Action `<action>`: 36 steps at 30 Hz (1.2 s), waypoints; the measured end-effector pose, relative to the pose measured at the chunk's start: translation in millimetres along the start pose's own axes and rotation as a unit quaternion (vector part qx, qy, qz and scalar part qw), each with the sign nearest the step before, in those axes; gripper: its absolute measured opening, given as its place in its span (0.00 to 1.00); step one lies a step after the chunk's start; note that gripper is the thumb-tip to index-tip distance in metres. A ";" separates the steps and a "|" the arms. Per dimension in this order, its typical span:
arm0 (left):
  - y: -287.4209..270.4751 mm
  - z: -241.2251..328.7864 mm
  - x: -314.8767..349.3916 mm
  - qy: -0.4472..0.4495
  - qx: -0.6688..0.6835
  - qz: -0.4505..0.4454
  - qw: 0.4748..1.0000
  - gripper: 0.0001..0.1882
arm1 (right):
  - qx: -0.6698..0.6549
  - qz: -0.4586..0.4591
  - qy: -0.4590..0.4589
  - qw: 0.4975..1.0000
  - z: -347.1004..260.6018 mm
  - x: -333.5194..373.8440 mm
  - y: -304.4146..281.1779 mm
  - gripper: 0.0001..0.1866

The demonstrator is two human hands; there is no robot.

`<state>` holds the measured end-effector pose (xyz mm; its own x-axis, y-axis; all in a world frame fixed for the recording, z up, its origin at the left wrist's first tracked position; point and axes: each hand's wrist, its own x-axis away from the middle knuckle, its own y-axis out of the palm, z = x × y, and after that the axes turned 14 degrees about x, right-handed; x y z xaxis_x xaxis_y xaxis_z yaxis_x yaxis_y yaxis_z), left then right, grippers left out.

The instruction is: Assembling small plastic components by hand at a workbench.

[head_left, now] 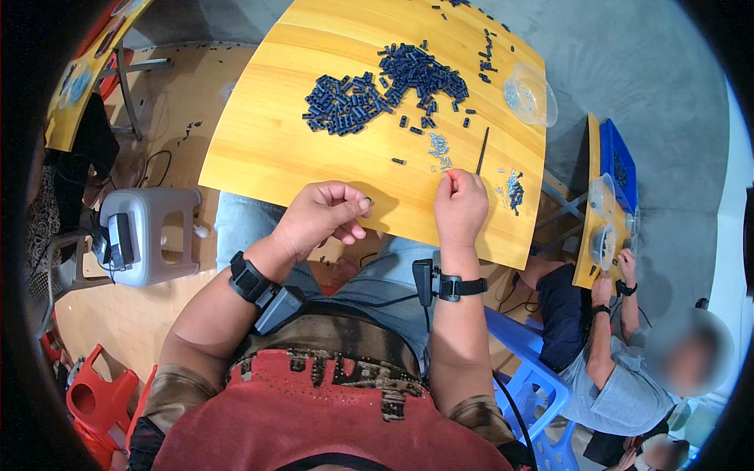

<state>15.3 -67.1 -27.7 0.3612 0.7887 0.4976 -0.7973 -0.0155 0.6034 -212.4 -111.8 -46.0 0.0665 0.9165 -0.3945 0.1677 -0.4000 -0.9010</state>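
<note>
Yellow tabletop (267, 149), faintly grained; black parts (345, 106), and silvery bits (438, 145) closer to its near edge; red shirt (306, 412).

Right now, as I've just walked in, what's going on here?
A seated person is working with small parts at a yellow table. The left hand seems to pinch a small dark piece; the right hand has thumb and finger together beside loose silvery parts, its contents too small to tell. Heaped black parts lie farther away, and a thin dark stick lies beyond the right hand.
</note>
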 end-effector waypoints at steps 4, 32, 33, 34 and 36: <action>-0.1 -1.9 -0.8 0.007 0.008 0.002 1.000 0.10 | -0.004 0.003 -0.008 1.000 -1.7 -0.9 -2.6 0.03; -5.5 7.0 3.8 -0.029 -0.003 -0.025 0.999 0.11 | 0.051 -0.096 -0.093 0.990 -33.8 -5.5 -14.4 0.05; -5.7 6.5 3.9 -0.026 0.000 -0.028 0.999 0.11 | 0.023 -0.087 -0.090 0.992 -33.5 -3.5 -13.7 0.05; -6.1 6.2 4.5 -0.024 0.003 -0.031 0.999 0.11 | -0.006 -0.079 -0.086 0.993 -34.5 -1.8 -14.2 0.06; -7.1 5.0 5.2 -0.019 0.015 -0.032 0.999 0.11 | -0.036 -0.093 -0.064 0.993 -37.7 -0.5 -16.4 0.06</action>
<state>25.3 -66.0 -26.3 0.4306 0.7642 0.4802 -0.7567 0.0157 0.6535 -178.1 -105.4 -24.2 -0.0968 0.9645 -0.2456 0.2352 -0.2176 -0.9473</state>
